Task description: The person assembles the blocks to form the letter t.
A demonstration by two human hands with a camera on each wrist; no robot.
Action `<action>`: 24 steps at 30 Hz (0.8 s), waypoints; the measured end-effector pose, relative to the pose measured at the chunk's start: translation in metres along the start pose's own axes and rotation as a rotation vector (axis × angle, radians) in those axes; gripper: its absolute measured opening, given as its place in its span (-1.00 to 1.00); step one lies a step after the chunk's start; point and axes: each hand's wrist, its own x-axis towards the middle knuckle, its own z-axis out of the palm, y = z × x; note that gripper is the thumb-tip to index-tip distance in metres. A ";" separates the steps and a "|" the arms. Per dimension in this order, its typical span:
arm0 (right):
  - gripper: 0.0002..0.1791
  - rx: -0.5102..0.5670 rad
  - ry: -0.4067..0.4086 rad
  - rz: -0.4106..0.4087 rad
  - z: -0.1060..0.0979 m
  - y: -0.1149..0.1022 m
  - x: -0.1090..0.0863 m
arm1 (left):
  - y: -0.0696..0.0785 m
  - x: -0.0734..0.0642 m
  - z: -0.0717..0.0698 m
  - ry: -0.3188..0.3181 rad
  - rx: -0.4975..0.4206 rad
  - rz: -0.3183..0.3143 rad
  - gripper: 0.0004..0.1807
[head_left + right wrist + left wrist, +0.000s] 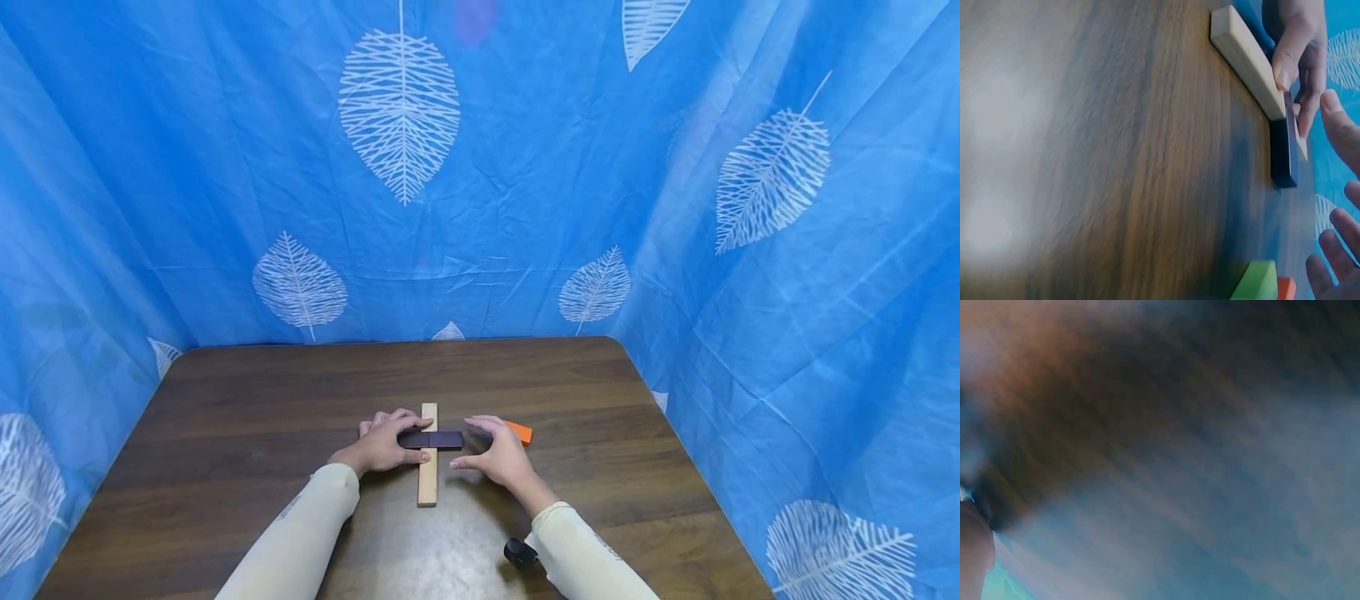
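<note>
A dark block [447, 440] lies across a long pale wooden block [427, 487] on the table, the two forming a cross. My left hand [380, 446] holds the dark block near the crossing, thumb on the near side and forefinger on the far side. In the right wrist view the left thumb [1288, 62] reaches the crossing. My right hand [498, 454] hovers right of the dark block, thumb and fingers spread, holding nothing. Beside it lies an orange block [520, 432], partly hidden by that hand. The left wrist view is mostly blurred.
A green block [1257, 284] stands by the orange one [1286, 289] at the bottom of the right wrist view. A small black object [519, 552] sits at the right sleeve. The brown table [247, 417] meets a blue curtain [510, 208] with white leaves behind.
</note>
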 end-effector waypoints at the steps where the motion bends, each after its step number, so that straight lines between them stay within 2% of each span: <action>1: -0.16 0.002 0.009 -0.002 -0.002 0.002 -0.002 | -0.001 0.000 0.000 0.000 -0.005 -0.001 -0.28; 8: -0.09 -0.005 0.079 -0.023 -0.010 0.017 -0.015 | 0.000 -0.001 0.000 -0.009 -0.016 -0.013 -0.27; 12: -0.07 0.004 0.094 0.020 -0.011 0.026 -0.023 | -0.002 -0.001 0.000 -0.009 -0.015 -0.017 -0.27; 16: -0.13 0.026 0.142 0.030 -0.014 0.032 -0.031 | -0.003 0.000 0.002 -0.005 -0.021 -0.017 -0.27; 21: -0.20 -0.013 0.198 0.009 -0.017 0.040 -0.039 | -0.004 0.002 0.003 0.007 -0.033 -0.018 -0.27; 24: -0.21 -0.014 0.216 0.034 -0.017 0.044 -0.043 | -0.004 0.001 0.003 0.005 -0.039 -0.019 -0.26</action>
